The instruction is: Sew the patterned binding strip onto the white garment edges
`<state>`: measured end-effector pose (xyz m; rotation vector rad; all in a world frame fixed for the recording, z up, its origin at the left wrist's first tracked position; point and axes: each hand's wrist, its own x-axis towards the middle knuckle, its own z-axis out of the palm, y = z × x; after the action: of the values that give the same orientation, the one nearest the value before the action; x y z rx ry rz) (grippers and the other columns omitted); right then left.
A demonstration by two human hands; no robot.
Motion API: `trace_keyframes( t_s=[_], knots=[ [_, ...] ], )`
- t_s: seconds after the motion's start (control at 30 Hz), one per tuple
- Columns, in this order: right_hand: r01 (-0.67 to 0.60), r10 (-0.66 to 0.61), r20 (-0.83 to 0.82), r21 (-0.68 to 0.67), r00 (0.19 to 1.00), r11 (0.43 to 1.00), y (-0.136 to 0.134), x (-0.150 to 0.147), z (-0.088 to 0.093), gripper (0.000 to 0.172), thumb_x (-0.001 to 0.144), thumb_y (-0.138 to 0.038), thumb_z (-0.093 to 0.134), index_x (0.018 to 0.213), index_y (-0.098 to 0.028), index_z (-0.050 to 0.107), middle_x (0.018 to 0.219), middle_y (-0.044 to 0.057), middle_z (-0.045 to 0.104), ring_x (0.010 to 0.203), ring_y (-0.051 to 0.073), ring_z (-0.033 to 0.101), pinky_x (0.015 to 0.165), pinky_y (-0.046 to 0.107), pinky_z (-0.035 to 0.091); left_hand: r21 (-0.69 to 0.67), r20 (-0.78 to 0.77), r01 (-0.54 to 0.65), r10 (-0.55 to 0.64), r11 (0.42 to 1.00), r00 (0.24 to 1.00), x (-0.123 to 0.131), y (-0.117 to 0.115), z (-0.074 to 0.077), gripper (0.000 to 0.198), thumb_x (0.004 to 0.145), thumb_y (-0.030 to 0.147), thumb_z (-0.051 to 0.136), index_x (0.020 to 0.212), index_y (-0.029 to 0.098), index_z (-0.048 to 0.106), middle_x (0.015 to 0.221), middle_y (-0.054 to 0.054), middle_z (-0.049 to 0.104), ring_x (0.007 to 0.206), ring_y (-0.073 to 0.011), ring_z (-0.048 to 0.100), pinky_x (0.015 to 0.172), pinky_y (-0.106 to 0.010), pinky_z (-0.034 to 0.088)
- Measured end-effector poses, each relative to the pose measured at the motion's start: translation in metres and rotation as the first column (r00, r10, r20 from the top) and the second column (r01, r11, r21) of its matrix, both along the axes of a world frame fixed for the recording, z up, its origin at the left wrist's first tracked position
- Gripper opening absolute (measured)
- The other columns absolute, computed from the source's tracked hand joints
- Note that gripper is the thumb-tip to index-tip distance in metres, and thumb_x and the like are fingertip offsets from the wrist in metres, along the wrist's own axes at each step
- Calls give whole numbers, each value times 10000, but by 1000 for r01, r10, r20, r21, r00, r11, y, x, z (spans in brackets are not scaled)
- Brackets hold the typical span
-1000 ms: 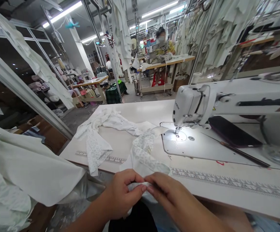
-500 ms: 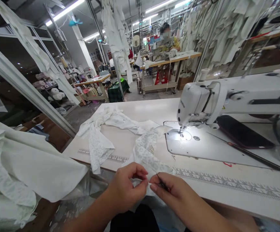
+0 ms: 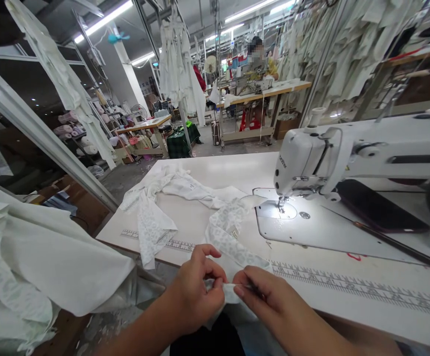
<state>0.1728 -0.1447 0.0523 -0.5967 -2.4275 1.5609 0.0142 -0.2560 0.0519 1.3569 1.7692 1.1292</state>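
My left hand [image 3: 194, 291] and my right hand [image 3: 270, 301] pinch a small fold of white fabric [image 3: 230, 294] just off the table's front edge. A thin dark pointed item [image 3: 252, 288] shows between my right fingers; it is too small to name. The fabric runs up to a white mottled-print garment [image 3: 222, 232] bunched on the white sewing table [image 3: 215, 170]. A small label [image 3: 233, 231] shows on that garment, which lies left of the needle plate.
A white Brother sewing machine [image 3: 311, 165] stands to the right, with a dark phone [image 3: 381, 205] and a long dark rod [image 3: 398, 242] behind its lit plate. A white fabric heap [image 3: 52, 252] lies left. A co-worker [image 3: 263, 64] sits at a far table.
The whole scene has shifted slightly right in view. My hands have moved a little apart and the fabric fold between them now shows more.
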Motion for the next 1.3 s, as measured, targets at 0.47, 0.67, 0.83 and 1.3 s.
trace_keyframes(
  t_s=[0.47,0.67,0.83,1.3],
  knots=[
    [8,-8,-13,-18,1000,1000,-3,-1,-4,325,972,-458,382,821,-229,557,766,-5,569,721,170,533,652,289,429,46,-13,-20,21,999,1000,0,-4,0,489,779,93,562,1195,212,335,802,18,624,708,-123,587,603,-227,427],
    [14,-14,-3,10,1000,1000,-4,-2,-3,332,963,-465,377,799,-226,539,761,-1,556,717,174,523,647,297,422,74,-50,-5,8,997,999,1,-5,-3,467,749,42,520,1149,214,352,785,31,626,714,-119,597,668,-239,443],
    [17,-17,-10,-3,1000,1000,-4,-3,-3,320,956,-448,390,792,-221,546,751,1,568,708,175,530,638,298,423,55,20,-18,16,998,1000,2,-5,-1,449,771,78,545,1159,206,359,796,16,632,695,-120,587,622,-225,447],
    [33,-34,47,13,998,999,-4,-4,-2,307,935,-417,388,772,-216,552,744,6,569,721,183,528,653,296,406,41,-106,-40,44,998,993,6,-4,-7,461,750,91,592,1142,225,388,757,54,597,635,-94,543,602,-206,417]
  ],
)
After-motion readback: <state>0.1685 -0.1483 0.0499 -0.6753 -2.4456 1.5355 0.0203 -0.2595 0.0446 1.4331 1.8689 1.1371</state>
